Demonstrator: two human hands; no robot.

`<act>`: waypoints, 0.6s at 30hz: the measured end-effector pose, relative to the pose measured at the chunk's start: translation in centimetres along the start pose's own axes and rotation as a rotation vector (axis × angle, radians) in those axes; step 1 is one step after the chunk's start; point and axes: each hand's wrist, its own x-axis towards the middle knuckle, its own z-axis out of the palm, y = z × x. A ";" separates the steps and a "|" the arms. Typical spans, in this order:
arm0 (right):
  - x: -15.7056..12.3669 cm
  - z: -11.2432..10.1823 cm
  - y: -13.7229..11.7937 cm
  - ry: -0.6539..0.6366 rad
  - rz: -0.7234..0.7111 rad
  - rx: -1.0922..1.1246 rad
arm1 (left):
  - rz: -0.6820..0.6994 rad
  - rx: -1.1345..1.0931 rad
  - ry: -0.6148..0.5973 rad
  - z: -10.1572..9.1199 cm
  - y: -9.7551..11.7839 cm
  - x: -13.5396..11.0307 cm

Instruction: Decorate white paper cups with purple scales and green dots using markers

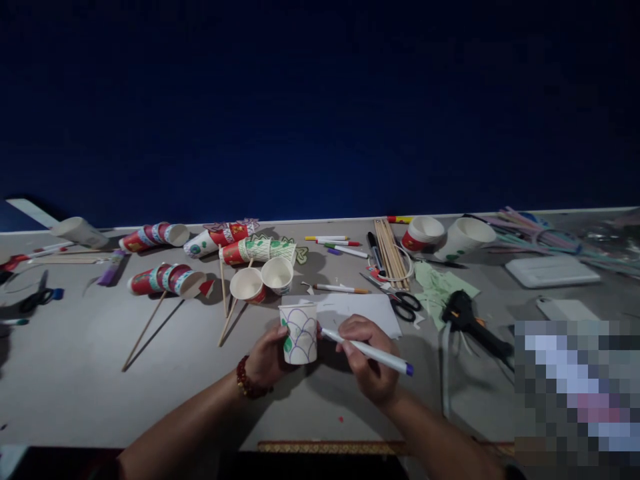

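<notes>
A white paper cup (301,337) is held upright above the front of the table in my left hand (267,357), whose fingers wrap round its left side. Purple scale-like arcs and green patches cover the cup's visible side. My right hand (367,357) grips a white marker (381,358) with a purple end. The marker's tip points left, close to the cup's right edge; I cannot tell whether it touches. Behind the cup lies a sheet of white paper (350,310), with a brown-ended marker (343,289) just beyond it.
Decorated cup chains on sticks (167,280) lie at left, near another green-patterned chain (260,251). Black scissors (405,305), wooden sticks (393,253) and a black glue gun (473,323) lie right. Paper cups (465,237) stand at the back. A blurred patch hides the lower right corner.
</notes>
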 end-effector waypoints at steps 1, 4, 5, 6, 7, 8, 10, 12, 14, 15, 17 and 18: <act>0.0 0.0 0.0 0.001 -0.004 0.012 | -0.014 0.004 -0.011 0.0 0.0 0.0; 0.2 0.0 -0.1 -0.004 -0.010 0.045 | -0.009 0.041 -0.019 0.0 -0.1 0.2; 0.2 0.0 -0.2 -0.006 -0.012 0.049 | 0.002 0.062 -0.015 0.0 -0.2 0.2; 0.2 0.0 -0.2 -0.008 -0.012 0.045 | 0.015 0.086 -0.009 0.0 -0.3 0.2; 0.2 0.0 -0.2 -0.007 -0.011 0.034 | 0.026 0.110 -0.007 0.0 -0.4 0.3; 0.2 0.0 -0.1 -0.006 -0.012 0.018 | 0.036 0.131 -0.006 0.0 -0.5 0.3; 0.1 0.0 -0.1 -0.012 -0.012 -0.015 | 0.052 0.163 0.012 0.1 -0.6 0.3; 0.2 0.0 -0.2 -0.035 -0.023 -0.035 | 0.074 0.181 0.063 0.2 -0.7 0.3; 0.4 -0.1 -0.5 -0.075 -0.052 -0.034 | 0.086 0.189 0.129 0.3 -0.7 0.2; 0.6 -0.1 -0.7 -0.095 -0.068 -0.027 | 0.088 0.189 0.156 0.4 -0.7 0.2; 1.0 -0.1 -1.1 -0.142 -0.097 -0.013 | 0.079 0.186 0.187 0.4 -0.8 0.2; 1.1 -0.1 -1.2 -0.162 -0.108 -0.010 | 0.076 0.186 0.194 0.3 -0.9 0.2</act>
